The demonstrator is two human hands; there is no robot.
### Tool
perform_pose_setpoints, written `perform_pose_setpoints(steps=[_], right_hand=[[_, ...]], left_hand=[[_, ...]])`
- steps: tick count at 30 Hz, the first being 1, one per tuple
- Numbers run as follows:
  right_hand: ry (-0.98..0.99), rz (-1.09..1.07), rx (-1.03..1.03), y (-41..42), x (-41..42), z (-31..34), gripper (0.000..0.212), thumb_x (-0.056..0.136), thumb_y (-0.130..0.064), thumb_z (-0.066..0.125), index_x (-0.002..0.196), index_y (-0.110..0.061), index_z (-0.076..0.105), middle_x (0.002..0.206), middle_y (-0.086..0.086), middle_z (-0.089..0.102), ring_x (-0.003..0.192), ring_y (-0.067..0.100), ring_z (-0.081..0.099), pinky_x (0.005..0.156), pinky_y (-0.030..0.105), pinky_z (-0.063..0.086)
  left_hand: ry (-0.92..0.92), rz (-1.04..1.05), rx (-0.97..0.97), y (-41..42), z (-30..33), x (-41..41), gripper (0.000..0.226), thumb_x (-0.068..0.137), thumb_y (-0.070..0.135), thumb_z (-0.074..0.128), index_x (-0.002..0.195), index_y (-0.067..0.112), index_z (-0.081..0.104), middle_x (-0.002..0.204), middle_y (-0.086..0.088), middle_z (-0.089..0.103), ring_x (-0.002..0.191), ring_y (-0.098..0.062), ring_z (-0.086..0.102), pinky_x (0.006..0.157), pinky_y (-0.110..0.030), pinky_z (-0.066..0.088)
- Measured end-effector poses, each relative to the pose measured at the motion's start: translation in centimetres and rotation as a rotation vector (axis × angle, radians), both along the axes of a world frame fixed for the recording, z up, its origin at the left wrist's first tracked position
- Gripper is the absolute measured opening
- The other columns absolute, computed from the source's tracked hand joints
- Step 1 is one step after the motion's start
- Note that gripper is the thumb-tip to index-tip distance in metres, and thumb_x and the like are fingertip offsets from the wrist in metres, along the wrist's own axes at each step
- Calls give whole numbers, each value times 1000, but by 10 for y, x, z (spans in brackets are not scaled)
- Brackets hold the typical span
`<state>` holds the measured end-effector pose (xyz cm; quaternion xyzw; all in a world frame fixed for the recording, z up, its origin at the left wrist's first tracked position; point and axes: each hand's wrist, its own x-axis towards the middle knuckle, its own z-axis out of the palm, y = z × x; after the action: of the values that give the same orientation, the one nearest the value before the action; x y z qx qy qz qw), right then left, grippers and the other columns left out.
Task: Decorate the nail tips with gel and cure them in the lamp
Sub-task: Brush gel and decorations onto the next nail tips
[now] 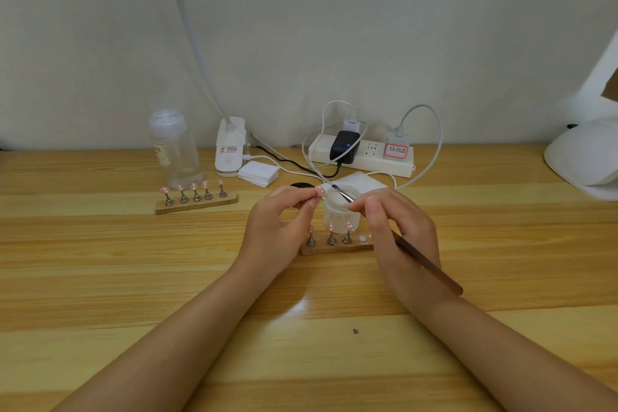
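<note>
Above the near wooden stand (336, 247), left hand (281, 227) pinching 1 pink nail tip (320, 191); right hand (398, 227) gripping brush (401, 242), bristles at frosted jar (341, 209). Decorating step, judging so. Next: loaded brush to tip, steadily; curing lamp (583, 160) far right.

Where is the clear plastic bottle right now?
In the head view, the clear plastic bottle stands far left on the wooden table, behind the far wooden nail-tip stand.
</note>
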<state>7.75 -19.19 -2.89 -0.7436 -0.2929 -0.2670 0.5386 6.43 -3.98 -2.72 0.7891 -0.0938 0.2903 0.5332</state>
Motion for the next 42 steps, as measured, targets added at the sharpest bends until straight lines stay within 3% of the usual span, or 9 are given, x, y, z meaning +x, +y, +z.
perform_pose_setpoints(steps=[4, 9, 15, 22, 28, 31, 35, 42], right_hand=[[3, -15, -34, 1, 0, 1, 26, 89, -31, 39, 79, -22, 62, 79, -11, 61, 77, 7, 56, 69, 23, 45], [-27, 13, -54, 1, 0, 0, 26, 90, -30, 39, 79, -23, 61, 78, -12, 60, 76, 6, 56, 67, 16, 41], [-20, 39, -56, 1, 1, -1, 25, 90, -30, 38, 80, -25, 60, 79, -13, 60, 79, 5, 57, 71, 22, 45], [-51, 57, -32, -1, 2, -4, 38, 92, -26, 35, 73, -13, 66, 73, -11, 62, 75, 6, 58, 68, 27, 46], [-50, 48, 37, -4, 2, -5, 44, 91, -26, 33, 67, -9, 65, 66, -3, 62, 67, 7, 56, 61, 29, 45], [-37, 29, 6, -3, 2, -4, 36, 90, -28, 35, 73, -16, 64, 71, -7, 61, 73, 7, 57, 65, 24, 44], [-17, 34, -60, 0, 3, -4, 29, 90, -31, 38, 78, -21, 63, 76, -6, 62, 77, 8, 58, 69, 29, 46], [-48, 34, -106, 0, 4, -5, 38, 91, -29, 37, 73, -12, 66, 73, -5, 62, 74, 8, 57, 67, 33, 46]], left_hand=[[-27, 30, 116, 1, -3, 2, 23, 85, -4, 58, 103, 8, 67, 94, -10, 66, 86, -13, 59, 69, -5, 44], [-55, 60, 216, 2, -4, 2, 19, 85, -4, 57, 97, 5, 69, 91, 1, 63, 87, 0, 55, 78, -8, 42], [-88, 63, 272, 1, -3, 1, 18, 84, -5, 57, 92, 6, 69, 87, 8, 59, 83, 3, 54, 78, -13, 42], [-65, 81, 269, 1, -4, 1, 16, 85, -3, 58, 92, 6, 69, 85, 9, 59, 81, 0, 54, 81, -32, 45], [-75, 100, 281, 1, -2, 2, 16, 84, -3, 58, 90, 7, 69, 82, 12, 57, 77, 2, 53, 74, -8, 39], [-68, 99, 279, 1, -1, 1, 16, 84, -2, 59, 90, 8, 70, 80, 18, 54, 76, 5, 53, 75, -10, 39], [-60, 92, 267, 0, 0, -1, 17, 83, -1, 60, 90, 10, 71, 78, 23, 52, 76, 6, 52, 77, -23, 41], [-62, 98, 266, 0, 0, -1, 17, 82, -5, 60, 89, 7, 70, 77, 20, 53, 76, 5, 52, 72, -7, 38]])
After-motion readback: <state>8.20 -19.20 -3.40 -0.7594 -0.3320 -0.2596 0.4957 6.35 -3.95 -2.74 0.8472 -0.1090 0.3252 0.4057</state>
